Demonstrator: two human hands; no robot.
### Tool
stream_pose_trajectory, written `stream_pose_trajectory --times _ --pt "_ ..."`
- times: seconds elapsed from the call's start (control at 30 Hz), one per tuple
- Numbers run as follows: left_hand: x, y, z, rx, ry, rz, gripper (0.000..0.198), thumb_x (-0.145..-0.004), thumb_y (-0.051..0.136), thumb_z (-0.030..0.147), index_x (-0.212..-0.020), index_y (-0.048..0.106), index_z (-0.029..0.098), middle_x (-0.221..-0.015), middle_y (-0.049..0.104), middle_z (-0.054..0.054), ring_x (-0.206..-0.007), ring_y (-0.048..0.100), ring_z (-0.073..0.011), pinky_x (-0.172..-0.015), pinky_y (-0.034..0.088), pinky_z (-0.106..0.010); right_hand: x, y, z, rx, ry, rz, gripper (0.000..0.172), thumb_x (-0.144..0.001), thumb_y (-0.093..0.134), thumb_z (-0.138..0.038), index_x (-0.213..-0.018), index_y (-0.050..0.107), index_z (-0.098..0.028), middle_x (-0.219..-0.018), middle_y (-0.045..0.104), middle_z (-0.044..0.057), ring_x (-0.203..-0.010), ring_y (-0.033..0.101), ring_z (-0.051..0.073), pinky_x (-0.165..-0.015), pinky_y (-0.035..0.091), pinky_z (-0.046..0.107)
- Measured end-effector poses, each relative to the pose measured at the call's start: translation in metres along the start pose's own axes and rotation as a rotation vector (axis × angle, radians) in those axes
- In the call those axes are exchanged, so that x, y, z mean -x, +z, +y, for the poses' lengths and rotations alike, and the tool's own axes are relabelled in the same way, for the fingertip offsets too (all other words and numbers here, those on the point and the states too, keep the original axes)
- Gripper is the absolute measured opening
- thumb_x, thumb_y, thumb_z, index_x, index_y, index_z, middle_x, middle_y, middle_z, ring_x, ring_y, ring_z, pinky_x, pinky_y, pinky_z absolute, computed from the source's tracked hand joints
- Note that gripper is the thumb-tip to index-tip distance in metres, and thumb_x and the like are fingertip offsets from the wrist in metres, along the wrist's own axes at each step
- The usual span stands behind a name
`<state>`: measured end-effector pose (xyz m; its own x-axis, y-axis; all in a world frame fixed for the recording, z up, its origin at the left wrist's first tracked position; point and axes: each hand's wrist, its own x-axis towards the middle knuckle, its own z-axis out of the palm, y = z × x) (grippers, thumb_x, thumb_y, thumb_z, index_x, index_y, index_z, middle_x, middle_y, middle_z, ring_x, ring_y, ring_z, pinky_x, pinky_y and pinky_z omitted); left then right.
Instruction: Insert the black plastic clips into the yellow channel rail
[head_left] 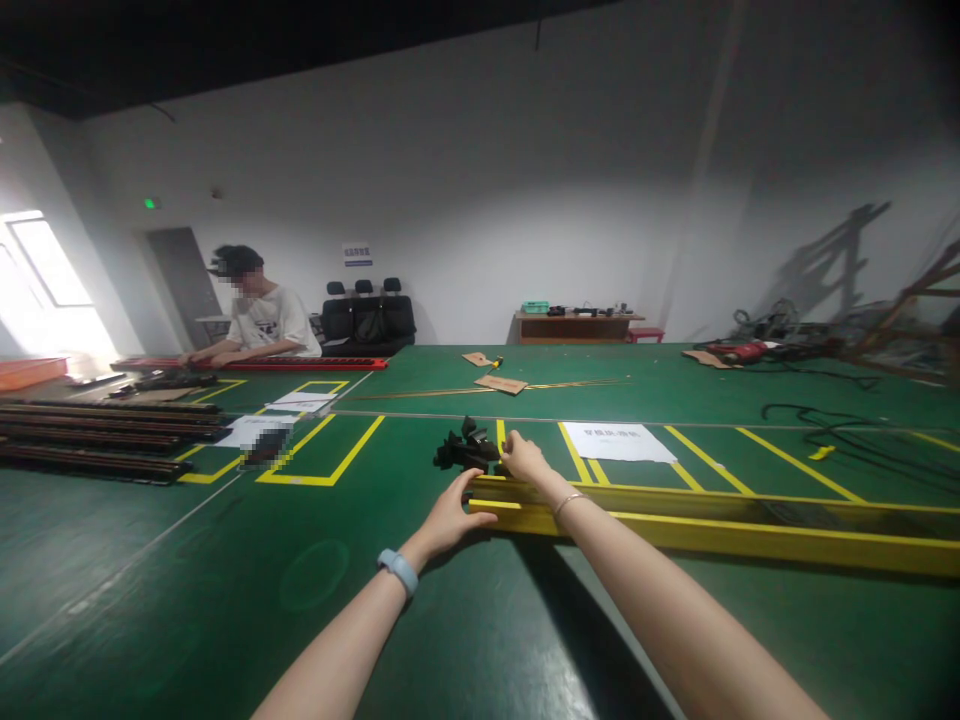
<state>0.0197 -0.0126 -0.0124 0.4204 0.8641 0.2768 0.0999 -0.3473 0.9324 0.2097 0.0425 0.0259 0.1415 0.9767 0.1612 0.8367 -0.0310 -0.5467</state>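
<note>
The left hand (451,515) clasps the left end of the yellow rail (735,540), thumb at its near wall and fingers reaching toward the far one. The right hand (525,458) is above the rail's far wall near that end, fingertips drawn together beside the black parts (466,447); whether they pinch one, I cannot tell. The rail lies lengthwise on the surface (187,600), the parts just beyond its end. The step looks like working parts at that end; the next move calls for a steady rail and aligned fingertips.
</note>
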Motion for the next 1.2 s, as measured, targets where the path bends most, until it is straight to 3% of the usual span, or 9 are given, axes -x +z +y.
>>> stream_pose_trajectory --times 0.17,0.23,0.37,0.57,0.7,0.87,1.07,1.2 --pt "0.0 0.0 -0.001 -0.026 0.025 -0.005 0.073 -0.063 0.08 0.028 -0.13 0.052 0.02 -0.132 0.055 -0.014 -0.124 0.048 -0.0313 -0.109 0.031 -0.047 0.025 -0.013 -0.004 -0.251 -0.081 0.031 0.043 -0.081 0.055 -0.034 -0.117 0.037 -0.018 -0.092 0.065 0.005 -0.078 0.061 0.017 -0.071 0.046 0.028" --pt "0.0 0.0 -0.005 -0.056 0.057 -0.004 0.073 -0.065 0.078 0.028 -0.132 0.05 0.02 -0.135 0.051 -0.014 -0.126 0.046 -0.0312 -0.109 0.03 -0.047 0.038 -0.012 -0.003 -0.461 -0.136 0.003 0.05 -0.079 0.055 -0.037 -0.121 0.035 -0.02 -0.089 0.065 0.002 -0.077 0.062 0.016 -0.07 0.047 0.027" --pt "-0.001 -0.001 -0.013 -0.112 0.127 -0.005 0.075 -0.07 0.075 0.031 -0.137 0.044 0.021 -0.142 0.044 -0.014 -0.13 0.041 -0.03 -0.109 0.032 -0.046 0.06 -0.002 0.0 -0.836 -0.188 -0.014 0.033 -0.076 0.051 -0.037 -0.104 0.048 -0.019 -0.084 0.064 0.002 -0.079 0.061 0.017 -0.074 0.049 0.031" --pt "0.0 0.0 -0.016 -0.131 0.167 0.009 0.068 -0.077 0.067 0.04 -0.138 0.041 0.022 -0.141 0.041 -0.014 -0.124 0.047 -0.0272 -0.102 0.041 -0.042 0.073 0.005 -0.007 -0.932 -0.226 0.02 0.04 -0.078 0.054 -0.046 -0.107 0.054 -0.018 -0.104 0.062 0.007 -0.09 0.061 0.019 -0.08 0.049 0.033" --pt "0.003 0.0 -0.006 -0.225 0.234 0.088 0.049 -0.083 0.06 0.042 -0.127 0.052 0.021 -0.131 0.049 -0.012 -0.121 0.048 -0.0247 -0.1 0.041 -0.04 0.077 0.001 -0.013 -0.954 -0.301 -0.008 0.038 -0.08 0.054 -0.048 -0.103 0.059 -0.018 -0.1 0.065 0.007 -0.093 0.06 0.019 -0.085 0.047 0.033" --pt "0.006 -0.003 0.003 -0.285 0.256 0.162 0.033 -0.084 0.058 0.043 -0.107 0.062 0.019 -0.112 0.06 -0.009 -0.11 0.054 -0.0232 -0.097 0.041 -0.037 0.08 0.002 -0.013 -0.947 -0.276 -0.069 0.034 -0.076 0.062 -0.044 -0.098 0.058 -0.019 -0.088 0.067 0.004 -0.084 0.061 0.018 -0.077 0.047 0.031" --pt "0.008 0.0 0.002 -0.112 0.154 0.188 0.031 -0.086 0.054 0.044 -0.099 0.062 0.017 -0.099 0.067 -0.007 -0.093 0.062 -0.0208 -0.084 0.046 -0.032 0.079 0.011 -0.011 -0.946 -0.288 -0.106 0.03 -0.076 0.064 -0.039 -0.097 0.057 -0.019 -0.087 0.068 0.003 -0.081 0.062 0.017 -0.075 0.047 0.029" --pt "0.006 0.001 -0.002 0.064 0.09 0.187 0.035 -0.083 0.057 0.044 -0.105 0.056 0.017 -0.096 0.069 -0.008 -0.089 0.065 -0.0205 -0.08 0.048 -0.032 0.08 0.015 -0.011 -0.822 -0.309 -0.1 0.025 -0.079 0.062 -0.038 -0.097 0.057 -0.02 -0.086 0.068 0.002 -0.081 0.064 0.017 -0.074 0.048 0.029"
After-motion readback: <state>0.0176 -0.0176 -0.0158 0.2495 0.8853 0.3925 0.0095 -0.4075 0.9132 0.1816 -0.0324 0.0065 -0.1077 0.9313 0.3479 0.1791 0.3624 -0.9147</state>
